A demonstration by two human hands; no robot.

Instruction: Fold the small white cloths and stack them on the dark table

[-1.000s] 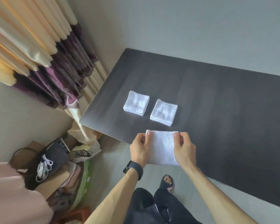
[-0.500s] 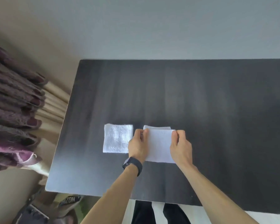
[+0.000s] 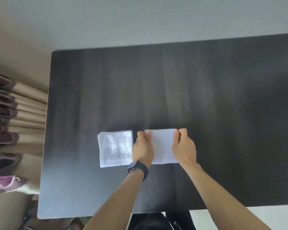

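Left hand (image 3: 142,150), right hand (image 3: 183,148): grip pinching 12 o'clock corners of small white folded terry cloth (image 3: 162,146), now moved from 6 o'clock edge of dark wooden desk (image 3: 223,97) onto earlier-laid cloth, hiding it. Second white folded square (image 3: 115,148) lying at 9 o'clock. Stack growing.

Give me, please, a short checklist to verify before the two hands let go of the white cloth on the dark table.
1. The left hand pinches the far left corner of the held white cloth: ok.
2. The right hand pinches its far right corner: ok.
3. The held white cloth lies flat, with a straight near edge: ok.
4. Another cloth lies squarely under it: cannot tell; only layered edges show at its far side.
5. The folded white cloth on the left rests on the dark table, apart from the held one, with a gap showing at the far corners: ok.
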